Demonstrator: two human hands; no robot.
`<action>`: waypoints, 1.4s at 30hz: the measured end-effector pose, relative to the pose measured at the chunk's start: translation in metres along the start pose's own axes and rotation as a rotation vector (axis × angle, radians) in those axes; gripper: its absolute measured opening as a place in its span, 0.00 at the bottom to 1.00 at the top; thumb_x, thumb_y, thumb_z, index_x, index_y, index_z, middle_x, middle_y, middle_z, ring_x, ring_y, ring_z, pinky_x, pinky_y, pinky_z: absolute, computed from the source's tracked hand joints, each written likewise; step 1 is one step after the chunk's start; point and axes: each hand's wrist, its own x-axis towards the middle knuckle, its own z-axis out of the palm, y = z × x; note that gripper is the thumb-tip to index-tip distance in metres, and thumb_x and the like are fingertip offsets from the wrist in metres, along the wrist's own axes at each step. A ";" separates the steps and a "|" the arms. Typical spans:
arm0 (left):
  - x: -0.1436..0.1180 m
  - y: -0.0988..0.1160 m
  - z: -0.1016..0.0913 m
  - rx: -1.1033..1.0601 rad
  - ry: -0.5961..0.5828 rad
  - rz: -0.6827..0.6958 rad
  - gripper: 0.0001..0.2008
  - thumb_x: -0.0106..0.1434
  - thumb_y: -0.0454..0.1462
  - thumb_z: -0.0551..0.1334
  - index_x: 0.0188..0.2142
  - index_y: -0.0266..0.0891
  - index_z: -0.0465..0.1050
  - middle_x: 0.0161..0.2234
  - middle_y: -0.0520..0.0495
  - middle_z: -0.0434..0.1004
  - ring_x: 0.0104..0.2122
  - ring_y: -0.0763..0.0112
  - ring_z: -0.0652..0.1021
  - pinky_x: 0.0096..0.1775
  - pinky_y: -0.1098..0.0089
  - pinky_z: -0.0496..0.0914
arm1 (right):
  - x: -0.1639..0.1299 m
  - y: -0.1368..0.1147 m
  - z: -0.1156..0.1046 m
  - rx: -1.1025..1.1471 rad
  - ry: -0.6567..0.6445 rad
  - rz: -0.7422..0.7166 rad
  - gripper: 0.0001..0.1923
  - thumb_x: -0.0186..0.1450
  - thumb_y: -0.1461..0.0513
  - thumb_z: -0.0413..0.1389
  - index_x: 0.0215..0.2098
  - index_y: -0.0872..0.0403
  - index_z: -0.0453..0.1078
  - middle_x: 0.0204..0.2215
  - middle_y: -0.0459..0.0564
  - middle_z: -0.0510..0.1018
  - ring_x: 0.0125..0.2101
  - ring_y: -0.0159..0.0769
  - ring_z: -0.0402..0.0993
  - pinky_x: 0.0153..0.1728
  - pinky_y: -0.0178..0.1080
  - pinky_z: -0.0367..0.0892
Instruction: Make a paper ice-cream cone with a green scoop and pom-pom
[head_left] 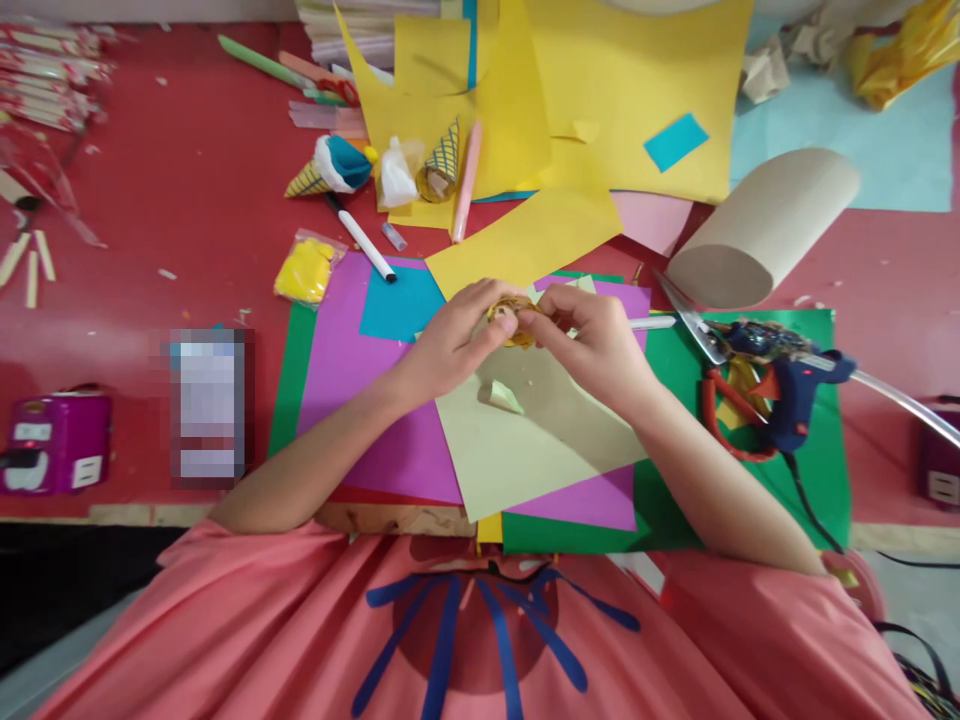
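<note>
Over the pale green sheet (551, 425), my left hand (461, 335) and my right hand (589, 335) meet, fingertips pinched around a small golden-yellow round piece (519, 340). It has a ring-like rim, and the fingers cover much of it, so its full shape is hidden. A curled pale paper scrap (501, 397) lies just below the hands. Beneath are purple sheets (382, 420) and green sheets (750, 500), with a blue sheet (401, 303) left of my left hand.
On the right, a blue glue gun (799, 400) rests by red-handled scissors (709, 400) and a cardboard tube (765, 230). Decorated paper cones (330, 170), a white marker (366, 245) and a yellow packet (306, 268) lie beyond my left hand. A phone-like device (208, 408) sits left.
</note>
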 end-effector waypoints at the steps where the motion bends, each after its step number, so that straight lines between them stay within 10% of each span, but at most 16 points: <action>1: 0.000 0.001 0.000 0.061 0.032 -0.005 0.23 0.71 0.52 0.45 0.48 0.42 0.70 0.49 0.43 0.74 0.52 0.65 0.74 0.54 0.62 0.69 | 0.000 0.001 0.000 0.010 0.023 -0.005 0.16 0.67 0.62 0.55 0.22 0.53 0.57 0.19 0.40 0.63 0.21 0.24 0.56 0.24 0.33 0.51; 9: -0.004 0.003 0.003 -0.013 0.020 -0.220 0.25 0.73 0.50 0.43 0.56 0.42 0.68 0.31 0.51 0.77 0.27 0.75 0.76 0.30 0.74 0.70 | -0.003 0.005 0.011 0.176 0.075 0.062 0.17 0.67 0.58 0.55 0.24 0.52 0.55 0.20 0.39 0.61 0.21 0.24 0.57 0.23 0.33 0.54; 15: -0.003 -0.001 0.006 -0.092 0.081 -0.215 0.19 0.71 0.46 0.50 0.52 0.40 0.71 0.36 0.49 0.79 0.29 0.75 0.77 0.30 0.74 0.71 | -0.005 0.007 0.019 0.263 0.011 0.126 0.11 0.66 0.61 0.55 0.45 0.50 0.60 0.22 0.39 0.67 0.23 0.28 0.67 0.25 0.35 0.60; 20: -0.002 0.004 0.007 0.036 0.088 -0.228 0.17 0.70 0.41 0.52 0.49 0.39 0.74 0.28 0.51 0.77 0.25 0.75 0.74 0.29 0.75 0.67 | -0.006 -0.001 0.018 0.115 0.025 0.127 0.06 0.67 0.59 0.54 0.37 0.51 0.60 0.23 0.41 0.70 0.23 0.29 0.67 0.25 0.36 0.57; 32: -0.008 0.010 0.012 0.250 0.109 -0.144 0.17 0.70 0.37 0.51 0.52 0.42 0.74 0.38 0.47 0.82 0.34 0.71 0.79 0.37 0.72 0.69 | -0.010 0.005 0.026 -0.187 0.139 0.071 0.07 0.64 0.66 0.51 0.31 0.50 0.58 0.20 0.41 0.66 0.19 0.27 0.58 0.24 0.36 0.53; 42: 0.001 0.001 -0.003 0.262 0.033 0.111 0.28 0.60 0.41 0.64 0.59 0.46 0.64 0.53 0.42 0.70 0.55 0.56 0.71 0.56 0.55 0.68 | 0.005 0.014 0.016 0.500 0.074 0.240 0.17 0.66 0.54 0.56 0.30 0.48 0.51 0.20 0.39 0.71 0.18 0.27 0.70 0.20 0.33 0.62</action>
